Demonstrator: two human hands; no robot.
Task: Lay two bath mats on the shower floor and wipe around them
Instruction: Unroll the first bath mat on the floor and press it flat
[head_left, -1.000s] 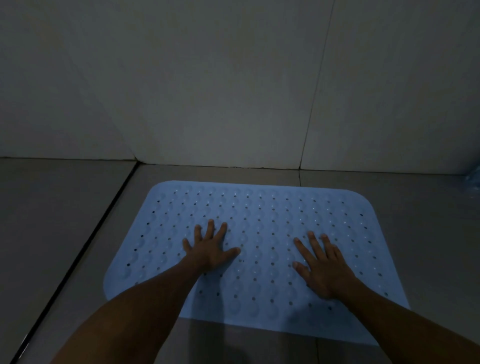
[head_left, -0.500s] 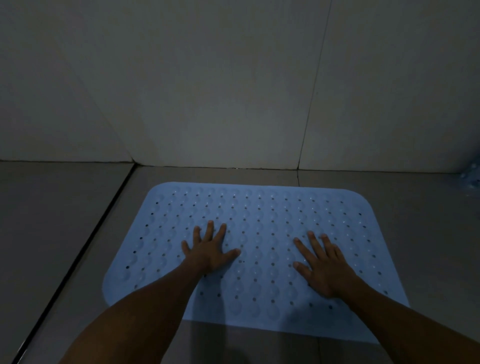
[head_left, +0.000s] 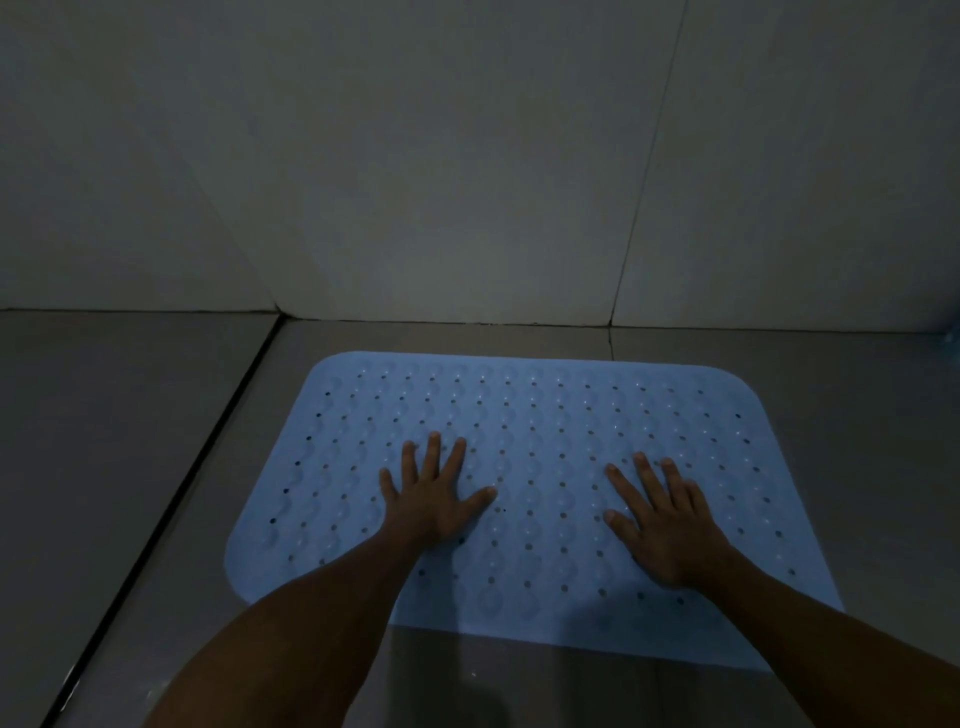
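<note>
Head view, looking down into a dim shower corner: a pale blue bath mat (head_left: 545, 415), perforated and covered in rounded bumps, lies flat on the grey tiled floor (head_left: 130, 441) in the centre and lower half of the frame, its far edge just short of the wall (head_left: 467, 182) at the top. Both hands lie on it palms down with fingers straight and spread, gripping nothing. The left hand (head_left: 434, 501) sits left of the mat's middle, and the right hand (head_left: 667, 530) sits toward its right side, a little lower in the frame; a strip of bare mat runs between them. The step in hand looks like pressing the mat down so it seats against the tile. To do that well, weight should go through flat palms, working from the middle outward toward each edge and corner, so that trapped air escapes and whatever grips underneath takes hold. The near edge, at the bottom of the frame, and the rounded left corner deserve a firm press, since both hands now rest well inside them. Only one mat is visible; a faint bluish shape (head_left: 953, 338) at the right edge is too cropped to identify, and no cloth for wiping shows.
</note>
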